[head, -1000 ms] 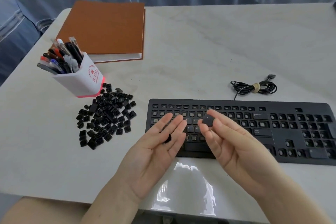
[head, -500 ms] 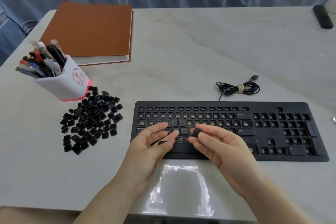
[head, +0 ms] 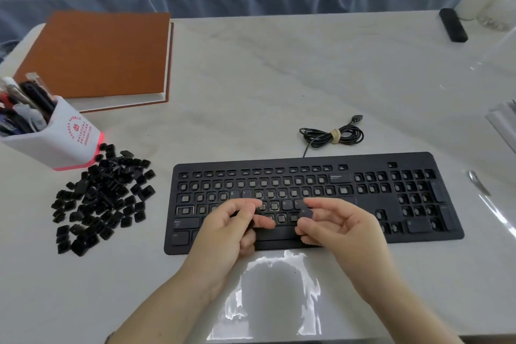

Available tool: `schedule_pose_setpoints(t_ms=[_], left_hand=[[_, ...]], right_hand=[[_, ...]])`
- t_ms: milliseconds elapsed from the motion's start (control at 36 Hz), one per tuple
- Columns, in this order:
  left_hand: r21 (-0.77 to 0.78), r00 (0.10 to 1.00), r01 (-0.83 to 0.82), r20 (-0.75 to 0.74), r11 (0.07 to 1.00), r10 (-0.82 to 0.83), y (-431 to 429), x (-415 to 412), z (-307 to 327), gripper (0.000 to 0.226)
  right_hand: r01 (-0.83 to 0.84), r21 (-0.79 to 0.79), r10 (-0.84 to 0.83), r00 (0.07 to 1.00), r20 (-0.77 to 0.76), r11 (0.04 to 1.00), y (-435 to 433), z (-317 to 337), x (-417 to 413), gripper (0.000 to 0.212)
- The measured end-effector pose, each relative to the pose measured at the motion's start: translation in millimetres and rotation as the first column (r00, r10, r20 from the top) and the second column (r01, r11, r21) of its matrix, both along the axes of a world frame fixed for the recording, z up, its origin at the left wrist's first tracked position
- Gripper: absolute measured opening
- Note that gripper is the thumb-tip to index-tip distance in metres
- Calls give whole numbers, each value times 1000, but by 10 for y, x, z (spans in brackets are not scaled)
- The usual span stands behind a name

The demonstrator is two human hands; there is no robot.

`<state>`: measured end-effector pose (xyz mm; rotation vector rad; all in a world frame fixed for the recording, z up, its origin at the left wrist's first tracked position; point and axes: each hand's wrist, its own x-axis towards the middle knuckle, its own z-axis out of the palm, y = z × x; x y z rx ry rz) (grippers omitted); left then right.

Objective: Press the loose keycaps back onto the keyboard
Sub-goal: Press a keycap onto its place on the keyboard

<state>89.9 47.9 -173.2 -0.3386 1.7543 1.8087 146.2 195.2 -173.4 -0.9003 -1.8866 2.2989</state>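
Moved: right hand (head: pixel 343 229) has carried its keycap (head: pixel 307 213) farther right along the keyboard (head: pixel 391 204) than half a second ago. The left hand (head: pixel 229 234) was flat and palm-up a second ago, and its fingers are now curled in.
Keycap: small and black, pinched between the right thumb and fingertips over the middle of the letter block. Whether it touches the board I cannot tell.
Right hand: grips the keycap, with the other fingers loosely bent.
Left hand: hovers over the left half of the letter block, fingers curled toward the thumb. Whether it holds anything I cannot tell.
Keyboard: black and full-size, lying near the front edge of the table (head: pixel 279 78). Most switches are bare, and a few caps are fitted, the space bar among them.
Loose keycaps (head: pixel 103 198): a black heap on the table left of the keyboard, apart from it, reaching up to the pen holder's base.
Pen holder (head: pixel 61 139): white with a red base, packed with pens, at the left edge.
Notebook (head: pixel 97 56): brown cover, lying flat behind the pen holder.
Cable (head: pixel 332 135): black, coiled and tied, just behind the keyboard.
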Motion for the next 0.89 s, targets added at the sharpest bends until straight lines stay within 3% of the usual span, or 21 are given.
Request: schedule_pose_setpoints(t_ms=[222,361,444,556,667,833,889], left_hand=[[-179,976,162,-119,970,-184,190,-6,-117,27],[-231,949,215,-182,949,-259,395,-35,-144,26],[-301,897,254,-281,919,-340,514,-46,-139,24],[-376,804,287,-405,881,-435,652,-73,-198,25],[-383,773,295,-443,875,-455,758,-89,-268,31],[-389,765,261,-475,883,-435,818,-102,-327,41],[-394,764,253,-479,884,-432,835,-103,-337,40]], right_hand=[[-20,230,14,999,28,973,318,-101,75,25],[-18,433,-8,998,57,901,688,-141,142,26],[25,549,-61,997,48,835,1018,-173,139,28],[91,592,-141,989,39,801,1541,-210,113,19],[92,682,-163,986,40,726,1911,-267,84,20],[-53,815,-80,989,121,578,2090,-371,-1,16],[-61,815,-79,988,131,577,2122,-386,-8,14]])
